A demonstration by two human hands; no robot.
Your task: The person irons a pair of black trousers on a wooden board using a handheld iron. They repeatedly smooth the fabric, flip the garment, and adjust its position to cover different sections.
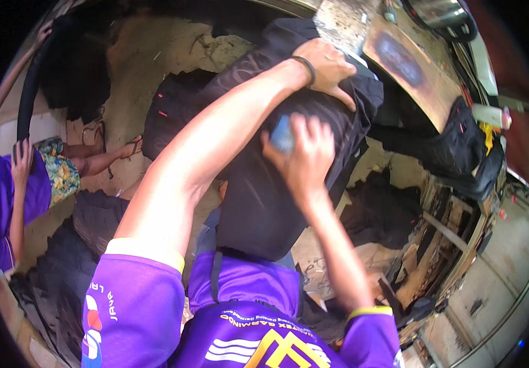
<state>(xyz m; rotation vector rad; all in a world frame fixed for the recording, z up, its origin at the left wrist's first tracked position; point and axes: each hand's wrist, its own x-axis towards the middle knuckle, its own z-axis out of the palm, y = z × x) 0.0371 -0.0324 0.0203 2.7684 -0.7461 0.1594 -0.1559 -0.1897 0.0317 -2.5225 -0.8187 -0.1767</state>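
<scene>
We look down on a tan, stained floor (130,67) — a dark cloth heap (381,211) lies on it at right, another pile (62,270) at lower left. We cannot make out what bears the black cloth (255,208) — the fabric covers it.

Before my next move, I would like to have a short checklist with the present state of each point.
1. Right grip holding the blue object: ok.
2. Left grip on the dark cloth: ok.
3. Cloth free of folds: not ok, creases show toward its upper right.
4. Blue object touching the cloth: cannot tell, motion blurs it.
5. Co-worker's hands away from this cloth: ok, they are at far left.
</scene>
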